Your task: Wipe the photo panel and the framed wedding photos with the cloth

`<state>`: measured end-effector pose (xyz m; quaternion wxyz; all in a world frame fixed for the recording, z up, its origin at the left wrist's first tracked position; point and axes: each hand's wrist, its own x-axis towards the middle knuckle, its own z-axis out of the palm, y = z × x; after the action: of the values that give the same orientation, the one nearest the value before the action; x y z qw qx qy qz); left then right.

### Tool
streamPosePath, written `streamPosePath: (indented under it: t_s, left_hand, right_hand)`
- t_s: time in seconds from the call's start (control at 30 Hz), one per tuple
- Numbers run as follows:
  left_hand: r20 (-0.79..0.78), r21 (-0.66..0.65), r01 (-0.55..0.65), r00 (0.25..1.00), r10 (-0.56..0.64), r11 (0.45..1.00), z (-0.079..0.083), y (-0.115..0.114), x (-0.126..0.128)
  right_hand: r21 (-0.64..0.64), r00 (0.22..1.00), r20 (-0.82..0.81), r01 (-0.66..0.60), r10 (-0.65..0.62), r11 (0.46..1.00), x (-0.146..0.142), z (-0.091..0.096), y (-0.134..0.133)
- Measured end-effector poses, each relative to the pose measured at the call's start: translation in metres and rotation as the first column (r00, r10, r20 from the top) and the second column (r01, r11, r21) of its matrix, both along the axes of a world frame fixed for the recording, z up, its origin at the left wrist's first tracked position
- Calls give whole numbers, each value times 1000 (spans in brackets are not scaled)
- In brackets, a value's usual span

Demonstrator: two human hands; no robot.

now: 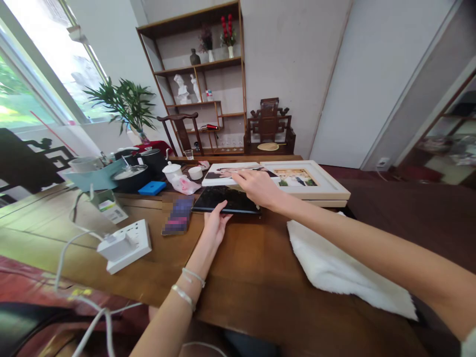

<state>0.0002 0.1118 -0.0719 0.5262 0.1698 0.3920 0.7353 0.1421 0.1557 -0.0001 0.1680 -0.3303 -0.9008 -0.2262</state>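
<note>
My left hand (216, 220) grips the near edge of a black glossy flat panel (225, 199), its thumb on top and its fingers underneath. My right hand (256, 188) is palm down at the near edge of a white-edged photo panel (212, 181), fingers closed over it and thumb hidden. The photo panel lies just behind and partly above the black panel. To its right is a white-framed picture (329, 184), which rests on another pale frame. A pixelated dark purple flat item (178, 215) lies left of the black panel.
A white power strip (139, 238) with a plugged-in adapter and loose cable lies left. Behind it are a small box (109, 206), a blue block (152, 188), a plastic bag (185, 185) and a white lidded cup (171, 170). A white cloth (334, 267) hangs over the table's right edge.
</note>
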Motion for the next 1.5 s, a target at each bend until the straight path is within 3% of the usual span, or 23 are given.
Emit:
streamPosePath:
  t_s: [0.33, 0.63, 0.83, 1.03, 1.3, 1.5]
  left_hand:
    - [108, -2, 68, 992, -67, 998, -10, 29, -6]
    - [157, -63, 85, 985, -75, 994, -18, 50, 7]
    - [202, -129, 127, 974, -100, 984, -21, 56, 0]
    - [256, -129, 171, 958, -133, 977, -17, 59, -9]
    - [196, -135, 160, 972, -132, 978, -17, 59, -6]
    - [132, -169, 146, 983, -124, 975, -18, 70, -1]
  right_hand:
    - [-14, 999, 17, 34, -34, 999, -34, -40, 17]
    - [-78, 994, 28, 111, -109, 991, -45, -53, 38]
    - [-129, 988, 30, 157, -155, 979, -49, -60, 38]
    - [-237, 978, 75, 207, -195, 949, -63, -56, 39]
    - [-418, 995, 102, 41, 2, 908, -56, -39, 54]
    - [-456, 996, 85, 36, 3, 889, -48, -39, 71]
